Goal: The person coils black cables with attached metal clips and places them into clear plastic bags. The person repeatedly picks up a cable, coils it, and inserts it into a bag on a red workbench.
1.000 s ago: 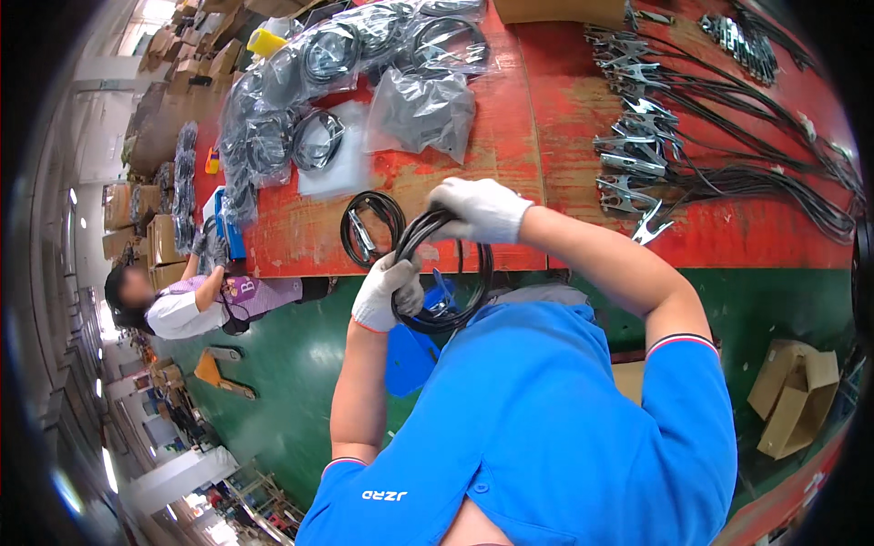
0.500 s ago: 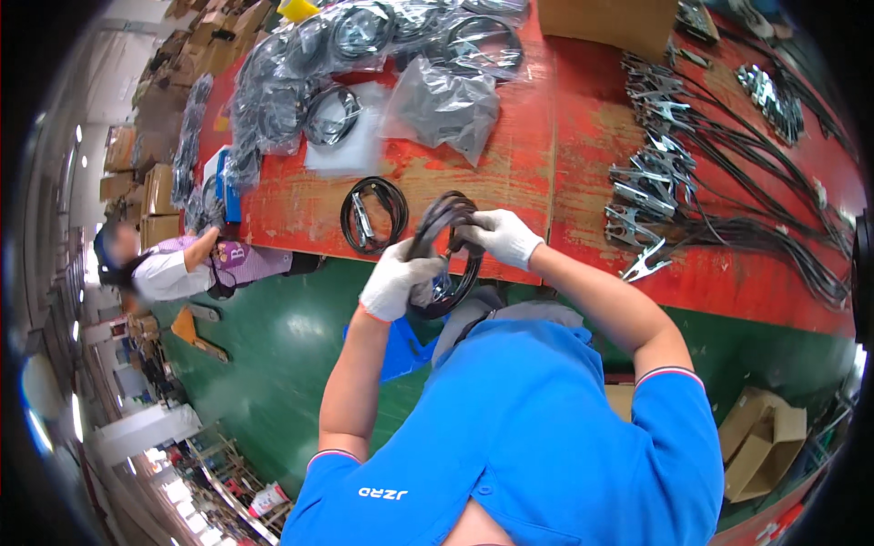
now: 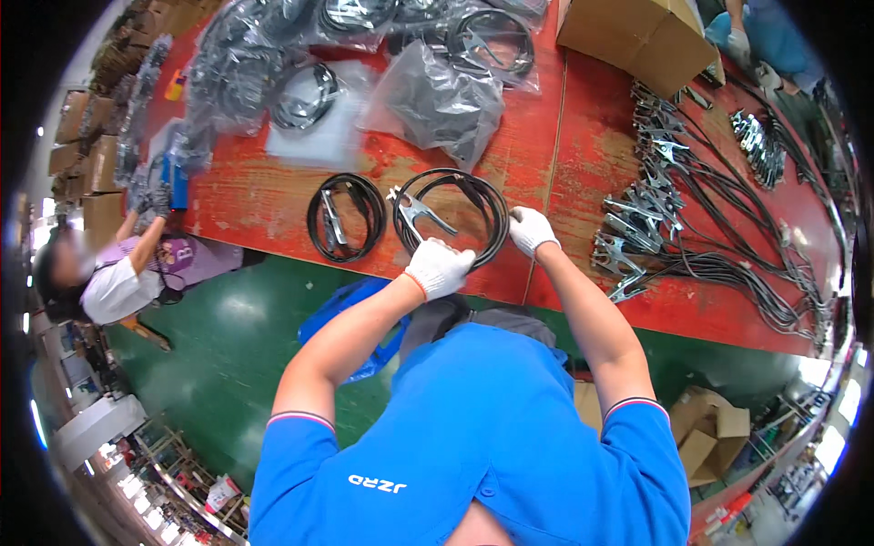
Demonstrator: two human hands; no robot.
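A black coiled cable (image 3: 499, 202) with a silver metal clamp (image 3: 417, 211) inside its loop lies on the red table near the front edge. My left hand (image 3: 442, 267), in a white glove, is closed on the near side of this coil. At the coil's right edge is my right hand (image 3: 533, 231), also gloved, its fingers curled against the cable; their tips are partly hidden. Just left of it rests a second black coil (image 3: 375, 218) with its own clamp (image 3: 334, 223) in the middle.
Bagged cable coils (image 3: 241, 86) cover the far left, beside a stack of clear bags (image 3: 314, 146) and a crumpled plastic bag (image 3: 437, 105). Metal clamps (image 3: 642, 214) with long black cables lie at right. A cardboard box (image 3: 637, 41) stands behind. A co-worker (image 3: 137, 259) works at left; another person's hand (image 3: 739, 45) shows far right.
The coil in my hands has gone from being held up at the table edge to lying on the table, spread into a round loop beside the other coil. The view has shifted.
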